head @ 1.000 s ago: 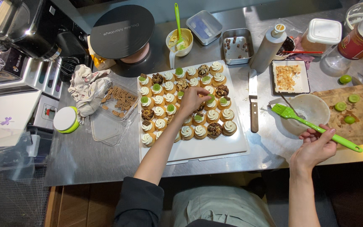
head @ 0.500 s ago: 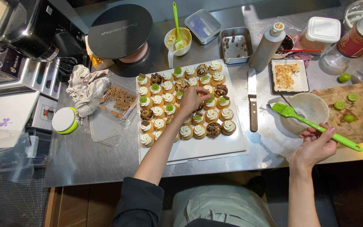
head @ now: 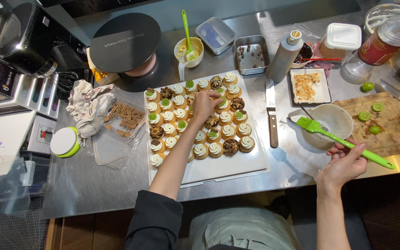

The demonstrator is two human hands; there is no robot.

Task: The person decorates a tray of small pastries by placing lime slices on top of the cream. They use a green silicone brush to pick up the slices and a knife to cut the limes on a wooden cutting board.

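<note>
The left hand (head: 204,103) pinches its fingertips over a small cream-topped tartlet (head: 216,103) mid-board on the white tray (head: 237,166) (light, crumbly, best gripped by its shell, not the soft swirl), while the right hand (head: 346,162) curls around a stiff green brush (head: 343,142).

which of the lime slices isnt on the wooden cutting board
The whole-looking lime piece on the steel counter, just beyond the board's far edge; the other four lie on the wood.

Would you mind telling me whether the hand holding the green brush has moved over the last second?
No. The right hand keeps the green brush in the same pose, bristles over the rim of the white bowl, beside the wooden board.
</note>
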